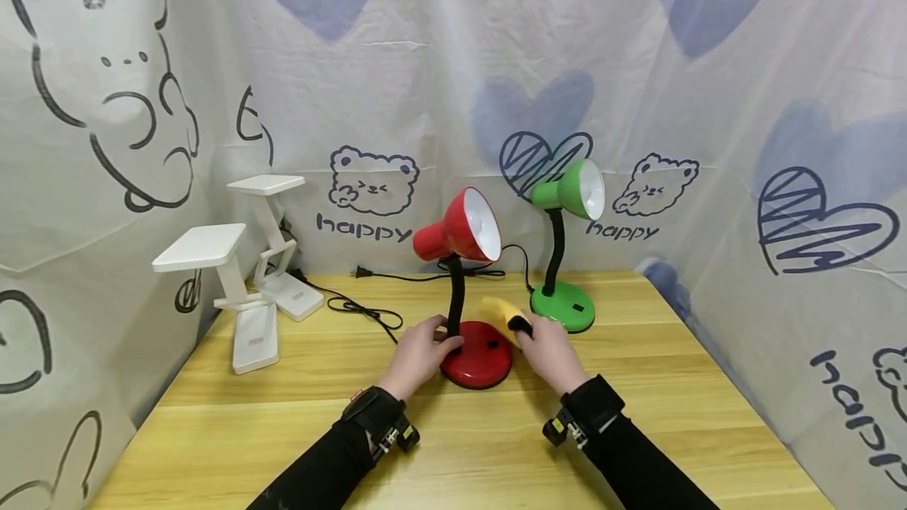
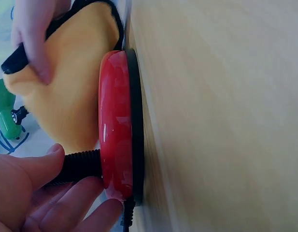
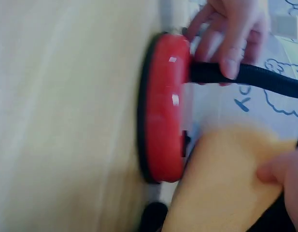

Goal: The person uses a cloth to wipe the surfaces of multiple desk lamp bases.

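A red desk lamp (image 1: 478,360) stands upright on the table, its shade facing right. My left hand (image 1: 420,354) holds the lower part of its black flexible neck (image 2: 81,166), thumb on one side and fingers on the other, close above the base. In my right hand (image 1: 553,351) is a yellow cloth (image 1: 500,313) with black edging, pinched between thumb and fingers. The cloth hangs beside the right side of the red base (image 3: 165,111); whether it touches the base I cannot tell. It looks blurred in the right wrist view.
Behind my right hand stands a green desk lamp (image 1: 567,307). Two white folding lamps (image 1: 257,337) are at the left. Black power cords (image 1: 364,309) lie across the back of the wooden table (image 1: 496,447). A printed curtain (image 1: 439,101) hangs around the back and sides.
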Demonstrator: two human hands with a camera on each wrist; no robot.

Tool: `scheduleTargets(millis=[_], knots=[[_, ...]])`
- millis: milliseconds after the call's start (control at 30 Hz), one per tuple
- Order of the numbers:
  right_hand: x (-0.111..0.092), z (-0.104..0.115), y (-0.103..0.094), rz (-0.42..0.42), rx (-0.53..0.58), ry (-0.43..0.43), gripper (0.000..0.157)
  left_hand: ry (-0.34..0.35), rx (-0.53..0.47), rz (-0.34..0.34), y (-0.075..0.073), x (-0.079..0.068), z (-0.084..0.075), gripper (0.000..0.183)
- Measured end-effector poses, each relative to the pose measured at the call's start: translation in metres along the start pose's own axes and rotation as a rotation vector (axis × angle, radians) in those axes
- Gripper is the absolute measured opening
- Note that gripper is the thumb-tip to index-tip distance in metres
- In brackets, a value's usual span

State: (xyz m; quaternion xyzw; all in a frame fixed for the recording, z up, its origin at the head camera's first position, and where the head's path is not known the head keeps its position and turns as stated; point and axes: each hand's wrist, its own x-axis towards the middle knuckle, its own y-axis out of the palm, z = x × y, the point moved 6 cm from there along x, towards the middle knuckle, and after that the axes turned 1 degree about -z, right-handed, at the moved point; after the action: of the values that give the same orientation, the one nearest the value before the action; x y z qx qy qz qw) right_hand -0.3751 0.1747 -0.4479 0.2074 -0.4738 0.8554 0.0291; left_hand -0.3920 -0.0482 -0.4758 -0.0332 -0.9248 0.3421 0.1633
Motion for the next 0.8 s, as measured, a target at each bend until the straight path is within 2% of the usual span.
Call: scheduleTargets(millis=[67,133,233,333,467,633,800], knots=[[0.0,0.005,0.001,-0.007,0.008,-0.012,0.031,0.014,0.0,0.008,0.0,0.0,-0.001,0.023],[-0.004,0.015,0.011,0.073,-0.009,-0.077,0.049,0.014,-0.001,0.009,0.0,0.0,-0.002,0.027],[-0.015,0.032,0.034,0.223,-0.085,-0.213,0.054,0.018,-0.024,0.01,-0.001,0.001,-0.003,0.028],[-0.027,0.043,0.047,0.271,-0.17,-0.294,0.053,0.023,-0.029,0.009,-0.002,0.001,-0.003,0.026],[-0.039,0.055,0.043,0.296,-0.223,-0.294,0.049,0.035,0.012,-0.008,-0.003,0.001,-0.004,0.021],[-0.053,0.073,0.031,0.438,-0.265,-0.289,0.045,0.037,0.032,-0.023,-0.005,0.001,-0.005,0.017],[-0.061,0.085,0.026,0.537,-0.294,-0.277,0.047,0.03,0.023,0.008,-0.005,0.001,-0.006,0.019]])
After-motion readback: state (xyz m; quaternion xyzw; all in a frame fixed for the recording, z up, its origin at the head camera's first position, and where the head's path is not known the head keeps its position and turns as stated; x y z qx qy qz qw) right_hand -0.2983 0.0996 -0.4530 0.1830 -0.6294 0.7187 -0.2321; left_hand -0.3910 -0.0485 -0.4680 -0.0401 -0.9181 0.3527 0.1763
